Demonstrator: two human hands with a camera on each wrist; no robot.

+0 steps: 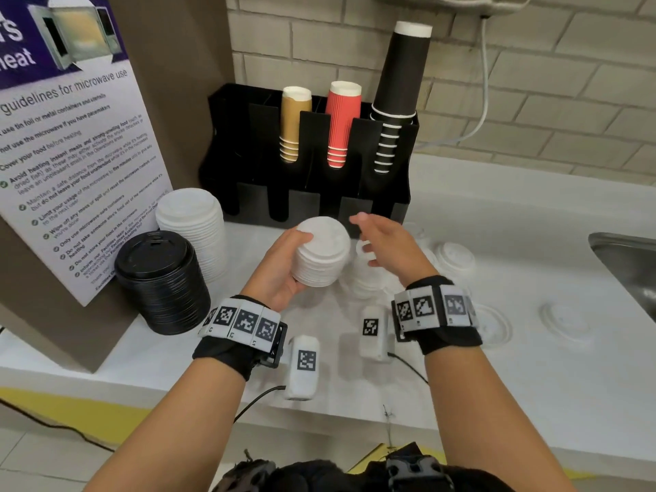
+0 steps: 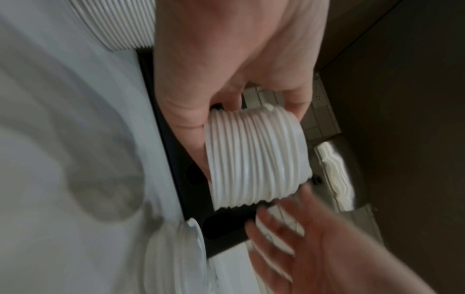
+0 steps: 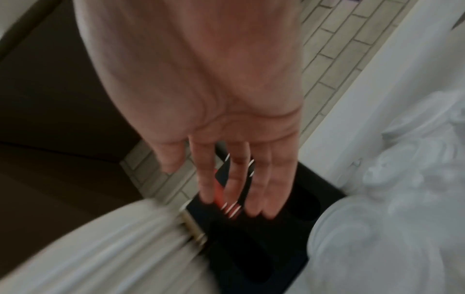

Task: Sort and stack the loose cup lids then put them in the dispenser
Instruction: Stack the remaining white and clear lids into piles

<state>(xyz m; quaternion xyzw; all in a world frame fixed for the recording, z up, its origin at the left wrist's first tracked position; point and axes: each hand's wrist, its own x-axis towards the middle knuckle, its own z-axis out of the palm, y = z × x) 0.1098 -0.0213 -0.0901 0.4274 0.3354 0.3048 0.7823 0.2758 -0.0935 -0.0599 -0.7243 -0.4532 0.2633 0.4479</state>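
A: Nearest you, the two tagged wrist bands; just past them your left hand (image 1: 284, 271) has its fingers (image 2: 191, 119) curled round a stack of white lids (image 1: 321, 255), held off the tabletop (image 1: 532, 367) in front of the black dispenser (image 1: 309, 193).

B: And my right hand (image 1: 387, 250)?

A: Fingers straight and spread, holding nothing, just beside the stack. The wrist view is blurred, so I can't tell whether it touches the lids lying under it.

B: How do I do this step well?

A: Judging by the ribbed edge, the stack sits fairly true. Square it with your free palm before aiming it at a lower slot, and keep the stack from splaying as you tilt it.

B: Room to move?

A: Tight on the left: a black lid pile (image 1: 161, 282) and a taller white lid pile (image 1: 193, 225) stand close together beside the dispenser. More loose lids (image 1: 458, 257) lie to the right, clear flat lids (image 1: 564, 323) beyond, then the sink edge (image 1: 617, 250). Approach straight ahead, under the cups (image 1: 342, 122).
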